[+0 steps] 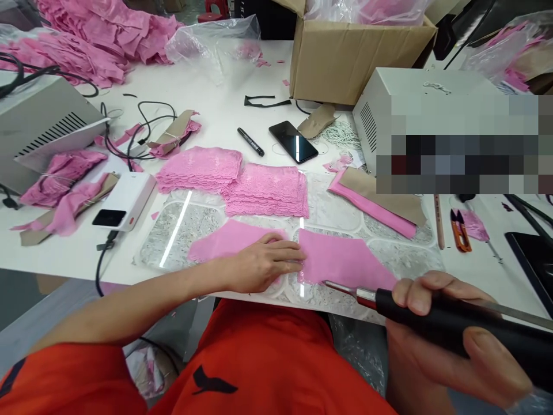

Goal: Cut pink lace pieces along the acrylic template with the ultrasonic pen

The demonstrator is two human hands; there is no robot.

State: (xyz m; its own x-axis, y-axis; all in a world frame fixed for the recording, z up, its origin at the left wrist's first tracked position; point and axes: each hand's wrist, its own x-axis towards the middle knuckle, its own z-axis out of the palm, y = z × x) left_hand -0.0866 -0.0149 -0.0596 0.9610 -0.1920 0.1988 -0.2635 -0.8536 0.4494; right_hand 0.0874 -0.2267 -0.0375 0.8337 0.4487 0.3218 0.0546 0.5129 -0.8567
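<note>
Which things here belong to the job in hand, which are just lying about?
In hand: left hand on flat pink fabric piece; right hand gripping black-handled metal-tipped tool; patterned glass plate.
Lying about: black smartphone; black marker pen; orange thread snips; brown cardboard box.

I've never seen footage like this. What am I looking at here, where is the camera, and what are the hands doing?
This is one view from a camera worn on a person's head, looking down at their own two bare hands. The left hand lies flat on two flat pink fabric pieces on a clear glass plate. The right hand grips a black-handled tool with a thin metal tip. Behind lie stacks of pink lace, a black phone and a black marker.
</note>
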